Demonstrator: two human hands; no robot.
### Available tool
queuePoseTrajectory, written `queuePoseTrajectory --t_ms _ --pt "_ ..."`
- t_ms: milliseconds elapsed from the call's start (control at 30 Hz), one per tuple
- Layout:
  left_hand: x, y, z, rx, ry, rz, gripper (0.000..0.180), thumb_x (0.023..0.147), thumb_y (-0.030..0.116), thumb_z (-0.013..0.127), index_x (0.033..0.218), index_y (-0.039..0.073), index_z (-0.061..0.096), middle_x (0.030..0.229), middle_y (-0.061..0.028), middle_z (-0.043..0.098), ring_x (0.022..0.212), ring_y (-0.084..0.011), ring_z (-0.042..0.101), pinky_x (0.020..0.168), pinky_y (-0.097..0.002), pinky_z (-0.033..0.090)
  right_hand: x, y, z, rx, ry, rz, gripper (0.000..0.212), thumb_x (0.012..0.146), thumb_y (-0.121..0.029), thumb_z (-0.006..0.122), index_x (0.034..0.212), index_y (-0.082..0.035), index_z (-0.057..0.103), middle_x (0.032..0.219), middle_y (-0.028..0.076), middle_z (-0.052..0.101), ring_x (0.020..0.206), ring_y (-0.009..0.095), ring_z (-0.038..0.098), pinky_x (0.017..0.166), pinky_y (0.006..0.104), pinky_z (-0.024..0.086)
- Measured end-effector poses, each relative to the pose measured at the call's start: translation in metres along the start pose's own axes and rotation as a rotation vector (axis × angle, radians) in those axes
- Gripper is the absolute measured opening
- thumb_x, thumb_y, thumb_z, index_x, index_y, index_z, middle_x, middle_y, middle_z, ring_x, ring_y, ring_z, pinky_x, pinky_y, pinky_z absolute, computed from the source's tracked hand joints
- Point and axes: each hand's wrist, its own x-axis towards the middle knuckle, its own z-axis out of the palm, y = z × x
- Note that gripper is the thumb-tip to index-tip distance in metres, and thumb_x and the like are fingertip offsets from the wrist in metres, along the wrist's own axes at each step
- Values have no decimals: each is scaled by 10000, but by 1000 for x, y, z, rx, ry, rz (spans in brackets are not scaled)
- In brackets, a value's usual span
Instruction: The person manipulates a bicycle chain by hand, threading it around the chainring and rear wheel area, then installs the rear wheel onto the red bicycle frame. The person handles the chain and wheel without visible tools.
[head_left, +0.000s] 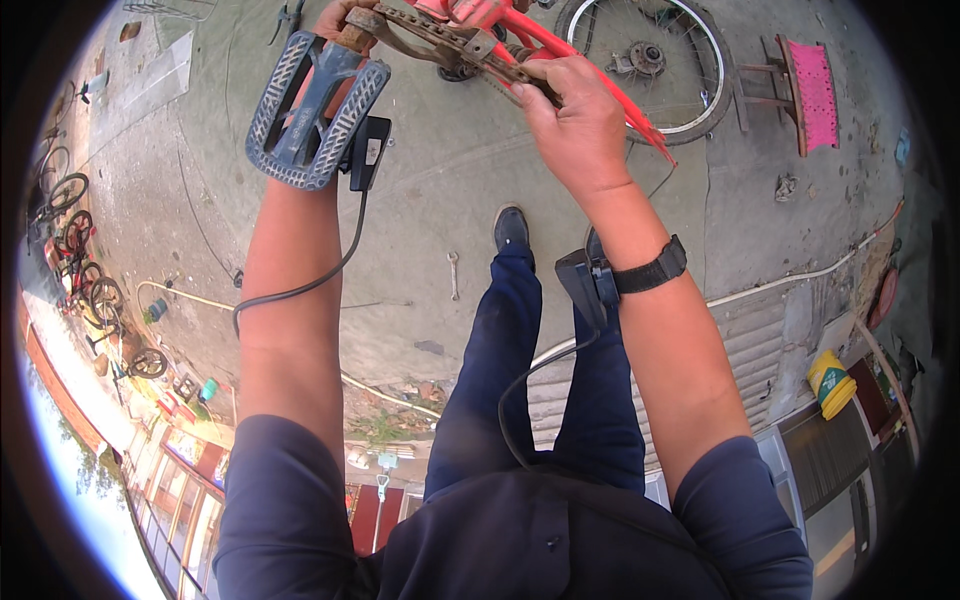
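Observation:
A worn bluish-grey bicycle pedal [318,110] is close to me at the upper left, joined to a rusty crank arm [405,45]. My left hand [340,18] is mostly hidden behind the pedal; its visible fingers curl round the joint of pedal and crank. My right hand [583,118] is closed, thumb and fingers pinching the dark, greasy bicycle chain [515,72] at the chainring. Both belong to a red bicycle frame [590,68] that runs off the top edge. Beyond my right hand is a spoked wheel [648,60].
A wrench [454,276] lies on the concrete ahead of my feet. A pink-topped stool [812,98] stands at the right. A pale hose [780,278] crosses the ground. Several bicycles [75,230] line the far left. A yellow bucket [832,385] is at the right. Corded black devices [370,153] hang at both wrists.

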Motion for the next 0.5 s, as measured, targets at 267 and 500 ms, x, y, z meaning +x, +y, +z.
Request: queuePoseTrajectory --t_ms 267,500 --pt "37 -56 -25 120 -186 82 269 1035 169 595 1286 81 628 1159 -66 690 1051 -181 677 921 -319 575 0 1 -2 -20 -54 31 230 808 -151 776 1021 -98 709 985 80 681 893 287 677 778 390 551" --pt "31 -47 -28 97 -175 78 277 1044 192 582 1295 82 621 1182 -60 677 1044 -160 663 888 -322 588 0 -2 -5 38 -57 62 218 822 -143 763 1028 -105 703 987 79 676 904 288 674 777 392 549"
